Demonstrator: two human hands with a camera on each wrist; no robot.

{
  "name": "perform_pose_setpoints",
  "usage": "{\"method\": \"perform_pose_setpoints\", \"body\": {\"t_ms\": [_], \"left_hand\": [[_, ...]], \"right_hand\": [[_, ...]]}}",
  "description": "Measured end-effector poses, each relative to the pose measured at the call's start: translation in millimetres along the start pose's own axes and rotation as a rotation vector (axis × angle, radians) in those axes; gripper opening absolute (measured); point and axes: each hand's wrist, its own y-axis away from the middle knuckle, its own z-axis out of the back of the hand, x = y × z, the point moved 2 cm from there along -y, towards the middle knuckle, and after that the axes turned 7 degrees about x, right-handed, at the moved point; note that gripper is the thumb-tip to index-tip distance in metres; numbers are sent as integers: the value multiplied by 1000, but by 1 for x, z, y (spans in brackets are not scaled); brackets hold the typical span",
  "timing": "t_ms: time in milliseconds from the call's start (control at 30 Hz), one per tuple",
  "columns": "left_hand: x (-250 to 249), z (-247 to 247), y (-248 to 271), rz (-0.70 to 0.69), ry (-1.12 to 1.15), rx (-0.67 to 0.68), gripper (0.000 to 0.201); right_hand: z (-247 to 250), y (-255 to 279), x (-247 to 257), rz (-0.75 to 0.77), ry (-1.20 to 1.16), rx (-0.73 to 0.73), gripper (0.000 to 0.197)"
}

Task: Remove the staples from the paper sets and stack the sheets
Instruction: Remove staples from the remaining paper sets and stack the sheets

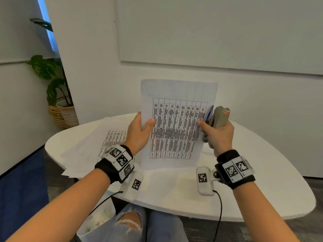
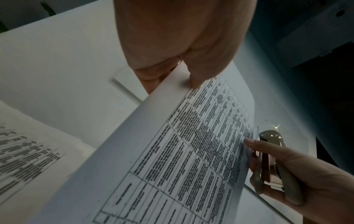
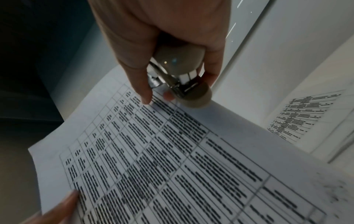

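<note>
I hold the sheet (image 1: 176,126) upright above the tabletop (image 1: 262,172), its long axis running near vertical and slightly tilted. My left hand (image 1: 139,131) pinches its left edge, thumb on the printed face and fingers (image 2: 149,75) curled behind. My right hand (image 1: 218,135) is at the opposite edge, wrapped around the stapler (image 1: 218,117), which stands upright just beside the paper, while that thumb presses the sheet's right margin. So both hands share the sheet, one to each side at about the same height. The pile (image 1: 97,145) of loose pages lies flat on the tabletop down to my left, nearer my left hand. I judge this sheet goes there next, so the left hand should carry it across and lay it flat. I cannot see any staple.
</note>
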Motion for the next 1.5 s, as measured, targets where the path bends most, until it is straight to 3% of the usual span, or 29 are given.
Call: {"method": "perform_pose_setpoints", "body": {"t_ms": [267,367,400,467,600,700,867,1333,1500], "left_hand": [[-2,-11,3,31,-22,-8,33],[-16,-9,-2,-13,-99,18,40],[-26,-6,-6,-13,-146,28,47],[-45,1,-14,-26,-339,52,47],[-74,4,-26,-251,-861,192,20],[-73,-2,-23,-249,-996,383,15],[-56,-15,-5,-169,-987,584,10],[-45,-39,17,-133,-930,647,15],[-43,-44,23,-153,-932,679,14]], "right_hand": [[-3,14,2,-7,104,-69,44],[1,20,13,40,64,-161,58],[2,21,21,80,24,-174,55],[8,22,36,164,-89,-200,40],[18,25,59,252,-309,-284,22],[23,22,63,236,-381,-387,21],[22,23,53,199,-411,-442,18],[-2,19,36,80,-463,-366,19],[2,13,24,29,-433,-451,32]]}}
